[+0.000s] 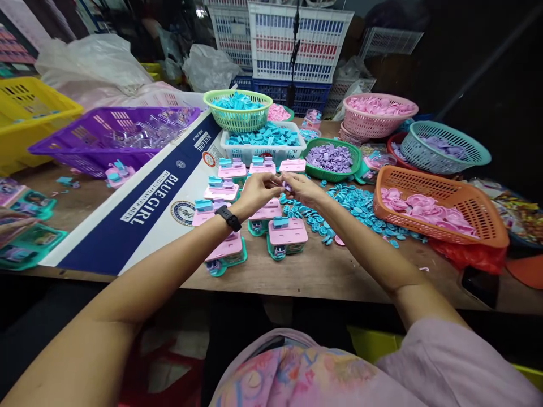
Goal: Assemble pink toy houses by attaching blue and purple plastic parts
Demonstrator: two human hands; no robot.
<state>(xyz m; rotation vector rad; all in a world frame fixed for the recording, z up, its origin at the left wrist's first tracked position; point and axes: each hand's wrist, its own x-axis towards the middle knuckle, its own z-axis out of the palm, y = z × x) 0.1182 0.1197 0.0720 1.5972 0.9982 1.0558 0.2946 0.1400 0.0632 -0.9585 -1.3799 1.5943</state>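
Observation:
My left hand (257,192), with a black watch on the wrist, and my right hand (303,189) meet over the middle of the wooden table (297,271). Their fingers are pinched together on a small purple plastic piece (287,184) between them. Below and around the hands stand several pink-and-teal toy boxes (287,236) with blue blocks on top. A heap of small blue round parts (356,203) lies just right of my right hand.
An orange basket of pink parts (441,206) sits at right. Green basket of purple parts (333,158), white and green baskets of blue parts (263,138), pink and teal baskets stand behind. A purple crate (110,135), yellow crate (25,113) and flattened blue cardboard box (148,203) lie left.

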